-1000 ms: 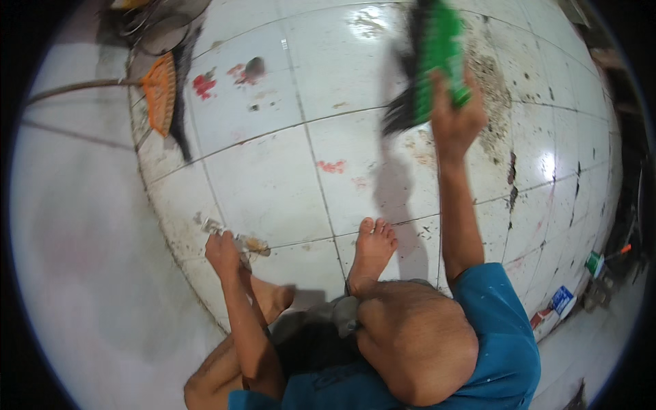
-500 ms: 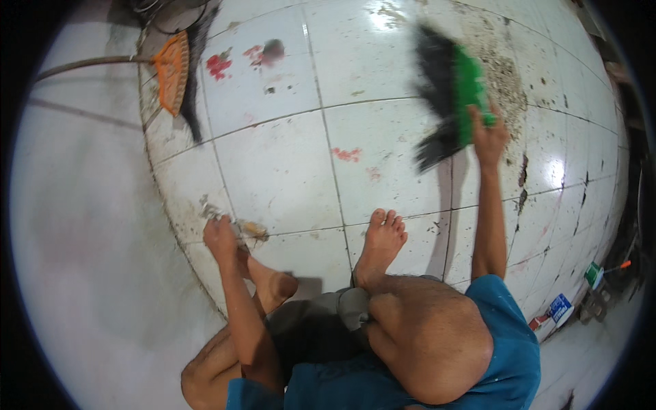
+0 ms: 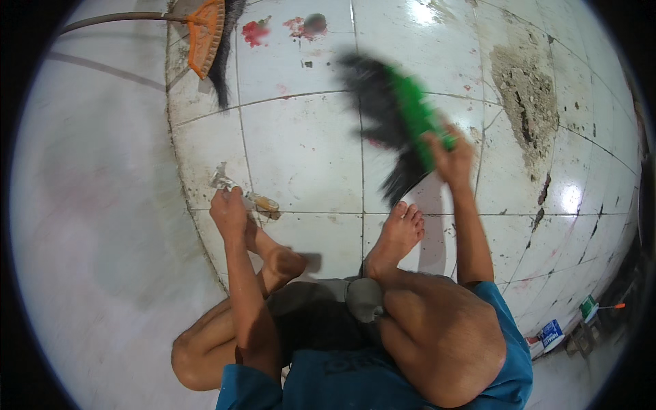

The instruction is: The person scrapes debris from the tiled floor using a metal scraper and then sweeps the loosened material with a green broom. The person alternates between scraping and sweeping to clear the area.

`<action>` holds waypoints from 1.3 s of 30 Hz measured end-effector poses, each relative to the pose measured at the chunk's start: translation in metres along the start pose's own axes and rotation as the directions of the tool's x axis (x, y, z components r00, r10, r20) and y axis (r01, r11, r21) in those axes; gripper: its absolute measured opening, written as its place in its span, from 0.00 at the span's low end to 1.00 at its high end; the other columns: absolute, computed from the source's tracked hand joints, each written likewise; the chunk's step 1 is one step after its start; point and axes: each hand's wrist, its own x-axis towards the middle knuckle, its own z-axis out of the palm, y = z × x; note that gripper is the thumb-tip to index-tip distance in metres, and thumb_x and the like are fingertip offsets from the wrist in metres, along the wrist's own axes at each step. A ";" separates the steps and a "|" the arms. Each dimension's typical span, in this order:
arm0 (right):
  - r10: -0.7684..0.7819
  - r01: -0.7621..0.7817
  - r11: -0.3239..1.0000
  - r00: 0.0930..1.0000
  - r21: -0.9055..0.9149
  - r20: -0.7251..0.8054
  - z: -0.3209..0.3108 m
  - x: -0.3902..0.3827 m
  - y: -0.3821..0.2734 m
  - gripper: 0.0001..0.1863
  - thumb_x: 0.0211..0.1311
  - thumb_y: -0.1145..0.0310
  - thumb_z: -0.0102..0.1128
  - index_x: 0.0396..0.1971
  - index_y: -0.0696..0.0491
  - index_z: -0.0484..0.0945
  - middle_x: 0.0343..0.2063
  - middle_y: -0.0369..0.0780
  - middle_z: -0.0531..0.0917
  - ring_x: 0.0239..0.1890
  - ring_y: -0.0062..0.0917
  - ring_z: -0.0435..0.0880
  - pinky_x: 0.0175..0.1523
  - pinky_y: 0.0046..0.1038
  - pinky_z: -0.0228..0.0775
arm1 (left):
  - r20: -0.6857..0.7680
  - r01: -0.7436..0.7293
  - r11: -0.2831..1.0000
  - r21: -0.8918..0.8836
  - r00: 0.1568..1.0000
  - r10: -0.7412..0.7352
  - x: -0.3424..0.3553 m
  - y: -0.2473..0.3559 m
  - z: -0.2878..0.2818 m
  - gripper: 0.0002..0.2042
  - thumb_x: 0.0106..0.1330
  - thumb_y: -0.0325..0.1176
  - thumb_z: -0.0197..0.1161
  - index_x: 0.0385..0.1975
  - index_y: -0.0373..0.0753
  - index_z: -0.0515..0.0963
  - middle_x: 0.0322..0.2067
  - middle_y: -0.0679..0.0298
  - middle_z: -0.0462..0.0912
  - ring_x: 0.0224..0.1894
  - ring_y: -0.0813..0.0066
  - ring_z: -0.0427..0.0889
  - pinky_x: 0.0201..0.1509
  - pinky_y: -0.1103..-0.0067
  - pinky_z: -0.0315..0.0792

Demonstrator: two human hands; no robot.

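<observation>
My right hand (image 3: 451, 157) is closed on the green back of a broom head (image 3: 410, 102), which has no long handle in view. Its black bristles point left and are smeared by motion over the white tiles. Low at the left, my left hand (image 3: 229, 210) grips a scraper (image 3: 265, 203) near the floor. The scraper's wooden handle points right, and its dirty metal blade pokes out past my fingers on the far side. My bare feet rest on the tiles between the two hands.
An orange broom (image 3: 205, 41) with black bristles lies at the far left. Red stains (image 3: 255, 33) mark the tiles. Right of the green broom head is a broken, gritty patch (image 3: 526, 89). A blue and white container (image 3: 551, 333) stands at the lower right.
My right hand has swept the green broom head left and toward me, away from the gritty patch. My left hand keeps its grip on the scraper. The view has shifted a little.
</observation>
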 end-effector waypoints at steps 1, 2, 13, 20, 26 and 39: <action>0.068 -0.080 0.993 0.988 -0.081 -0.142 -0.031 0.012 0.031 0.26 0.70 0.60 0.76 0.65 0.51 0.85 0.42 0.46 0.92 0.35 0.32 0.92 0.44 0.36 0.83 | 0.020 0.021 0.999 -0.042 1.000 -0.020 -0.004 0.013 -0.001 0.19 0.68 0.39 0.67 0.41 0.22 0.83 0.36 0.40 0.89 0.41 0.46 0.88 0.50 0.61 0.78; 0.026 -0.062 0.993 0.949 -0.103 -0.315 -0.058 0.026 0.040 0.25 0.71 0.63 0.76 0.64 0.54 0.85 0.42 0.48 0.92 0.34 0.30 0.92 0.42 0.33 0.82 | 0.034 0.044 0.996 -0.080 0.999 -0.041 -0.008 0.019 -0.002 0.19 0.68 0.39 0.67 0.40 0.22 0.83 0.36 0.40 0.89 0.40 0.46 0.88 0.50 0.61 0.78; 0.075 -0.121 0.988 0.917 0.094 0.392 -0.117 -0.045 -0.037 0.28 0.65 0.63 0.79 0.63 0.57 0.85 0.48 0.45 0.92 0.49 0.29 0.90 0.56 0.34 0.80 | 0.138 0.024 1.000 -0.004 0.990 -0.023 -0.023 -0.008 0.042 0.16 0.67 0.37 0.67 0.42 0.27 0.85 0.37 0.44 0.90 0.40 0.49 0.88 0.50 0.62 0.79; 0.338 -0.378 0.897 0.920 -0.228 -0.197 -0.190 -0.020 0.113 0.28 0.71 0.55 0.76 0.64 0.55 0.85 0.45 0.44 0.94 0.44 0.24 0.90 0.50 0.36 0.81 | 0.169 -0.006 0.997 -0.077 0.985 0.019 -0.011 0.022 0.043 0.21 0.66 0.41 0.69 0.46 0.25 0.85 0.39 0.43 0.90 0.44 0.50 0.89 0.52 0.61 0.79; 0.184 -0.076 0.948 0.923 0.308 -0.339 -0.186 -0.005 0.025 0.32 0.77 0.63 0.70 0.71 0.70 0.74 0.56 0.47 0.89 0.56 0.27 0.87 0.64 0.29 0.77 | 0.143 -0.380 0.925 0.017 0.916 0.374 -0.016 0.020 0.057 0.16 0.68 0.41 0.68 0.32 0.31 0.79 0.30 0.44 0.84 0.35 0.39 0.83 0.41 0.53 0.74; 0.229 -0.136 0.944 0.925 0.301 -0.302 -0.154 -0.003 0.037 0.27 0.78 0.61 0.69 0.67 0.65 0.80 0.51 0.44 0.90 0.49 0.25 0.88 0.55 0.28 0.81 | 0.552 -0.094 0.996 -0.007 0.830 0.082 -0.092 0.066 0.063 0.17 0.66 0.39 0.67 0.42 0.30 0.81 0.31 0.42 0.88 0.37 0.39 0.88 0.43 0.54 0.78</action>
